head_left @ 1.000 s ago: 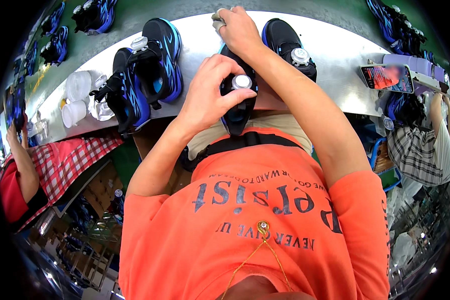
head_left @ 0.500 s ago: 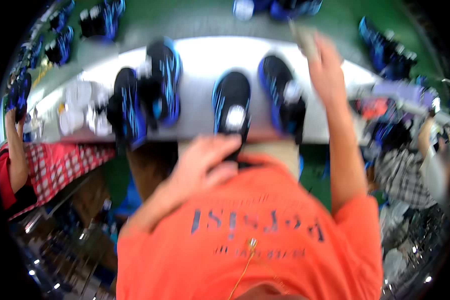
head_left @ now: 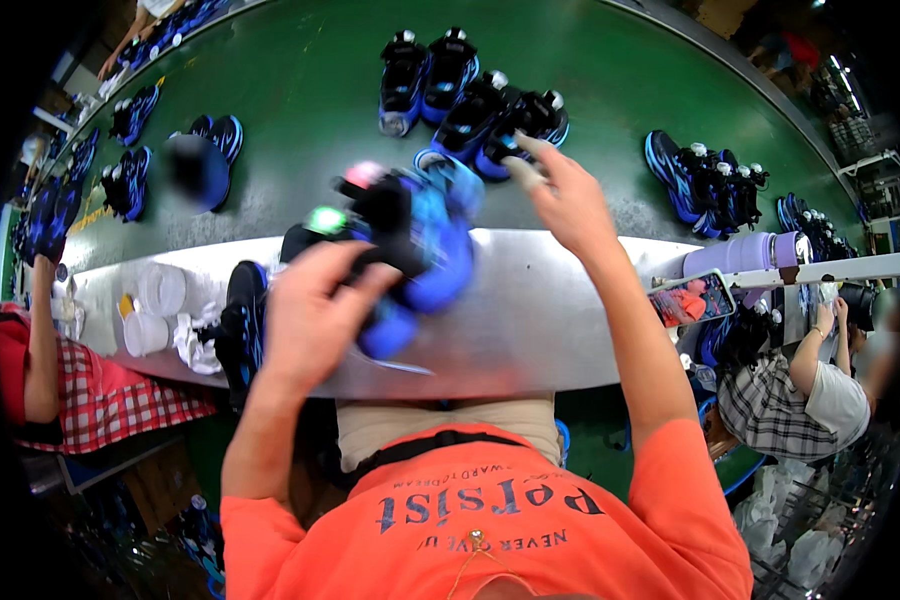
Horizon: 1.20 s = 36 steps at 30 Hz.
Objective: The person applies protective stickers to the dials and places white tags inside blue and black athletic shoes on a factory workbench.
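My left hand (head_left: 315, 305) is closed at the black upper of a pair of black-and-blue sneakers (head_left: 435, 250). They hang tilted over the steel ledge (head_left: 515, 330), smeared by motion, so the exact grip is hard to see. To the right, my right hand (head_left: 568, 200) reaches over the far side of the ledge with its fingers stretched out and nothing in them. Its fingertips look pale, perhaps covered. They are close to several more sneakers (head_left: 470, 115) on the green work surface (head_left: 310, 95); whether they touch cannot be told.
Another sneaker (head_left: 245, 320) stands on the ledge at the left, beside white plastic tubs (head_left: 160, 290) and crumpled white material (head_left: 198, 345). More sneakers (head_left: 675, 175) are at the right. A phone (head_left: 692, 300) and a purple bottle (head_left: 735, 255) are near a white bar. Co-workers sit on both sides.
The view has tilted up. The sneakers standing before me on the ledge have shifted, and a pair is now in my left hand. My right hand has opened out toward the far sneakers.
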Each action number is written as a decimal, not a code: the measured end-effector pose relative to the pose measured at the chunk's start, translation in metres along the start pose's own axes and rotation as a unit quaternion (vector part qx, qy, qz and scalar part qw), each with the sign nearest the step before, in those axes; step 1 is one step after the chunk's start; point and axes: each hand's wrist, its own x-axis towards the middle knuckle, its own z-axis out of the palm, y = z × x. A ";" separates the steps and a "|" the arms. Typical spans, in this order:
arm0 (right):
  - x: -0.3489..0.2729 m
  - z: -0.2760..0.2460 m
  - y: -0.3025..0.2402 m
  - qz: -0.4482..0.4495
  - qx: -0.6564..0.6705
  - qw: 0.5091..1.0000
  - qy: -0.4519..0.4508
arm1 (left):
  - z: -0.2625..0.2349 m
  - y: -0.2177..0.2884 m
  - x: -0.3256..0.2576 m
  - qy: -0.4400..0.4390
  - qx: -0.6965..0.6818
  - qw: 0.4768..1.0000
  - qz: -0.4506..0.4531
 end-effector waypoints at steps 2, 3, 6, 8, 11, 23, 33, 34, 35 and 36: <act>0.043 0.027 -0.002 -0.003 -0.184 0.983 -0.019 | -0.021 -0.012 0.034 0.144 0.129 0.967 0.166; 0.056 0.050 0.002 -0.026 -0.244 0.969 0.015 | -0.028 -0.023 0.059 0.185 0.166 0.947 0.202; 0.082 0.120 0.028 -0.125 -0.301 0.942 0.081 | -0.063 -0.085 0.135 0.225 0.254 0.916 0.213; 0.097 0.103 0.054 -0.176 -0.277 0.935 0.132 | -0.081 -0.131 0.184 0.178 0.332 0.912 0.163; 0.128 0.042 0.119 -0.137 -0.313 0.933 0.110 | -0.104 -0.179 0.232 -0.010 0.436 0.895 0.092; 0.172 0.141 0.034 -0.046 -0.129 0.989 -0.053 | 0.040 -0.105 0.297 -0.091 0.295 0.908 0.283; -0.087 0.030 0.010 -0.113 -0.005 0.968 -0.224 | 0.014 -0.026 0.011 -0.290 0.208 0.927 0.114; -0.117 0.026 0.004 -0.097 -0.002 0.967 -0.237 | 0.019 -0.020 -0.007 -0.305 0.255 0.912 0.103; -0.139 0.026 -0.010 -0.085 0.004 0.959 -0.269 | 0.013 -0.026 -0.024 -0.276 0.261 0.919 0.104; -0.163 0.034 -0.014 -0.102 0.046 0.959 -0.260 | 0.013 -0.037 -0.034 -0.246 0.262 0.926 0.112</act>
